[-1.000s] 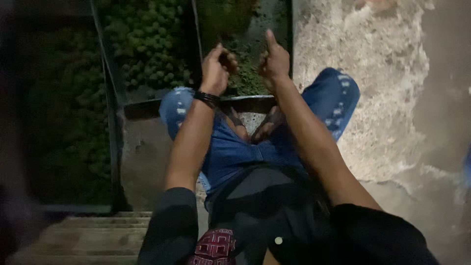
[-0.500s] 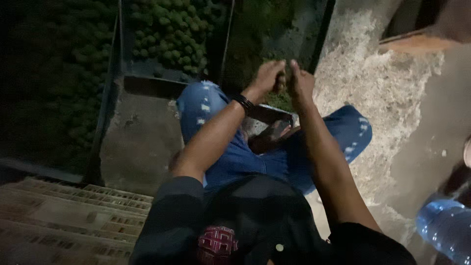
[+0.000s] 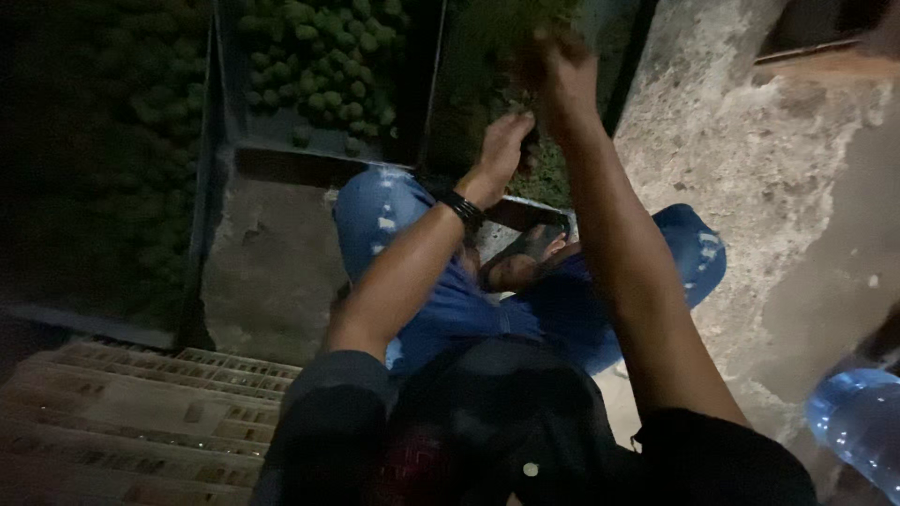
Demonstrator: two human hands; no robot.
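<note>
Head view, looking down on a seated person with knees drawn up in blue jeans (image 3: 441, 300). The left hand (image 3: 500, 150), with a dark wristband (image 3: 465, 210) at the wrist, is extended forward with its fingers bent downward and drawn close together, their tips at the edge of a patch of green plants (image 3: 548, 178) in a dark tray (image 3: 431, 112); whether they pinch anything cannot be told in the dim light. The right hand (image 3: 558, 70) is raised higher, at about one o'clock from the left hand, and is blurred; its fingers appear gathered around a tuft of the green plants, but their exact spread cannot be told. Both forearms run from the bottom of the frame toward twelve o'clock, the right arm crossing above the right knee. The green plants thus lie directly beneath and between the two sets of fingers. At ten o'clock from the hands, a second tray holds rounded green clumps (image 3: 323, 56). A rough concrete surface (image 3: 750, 187) fills the three o'clock side, a plastic crate (image 3: 141, 412) lies at seven o'clock, and a clear blue bottle (image 3: 858, 422) sits at four o'clock.
</note>
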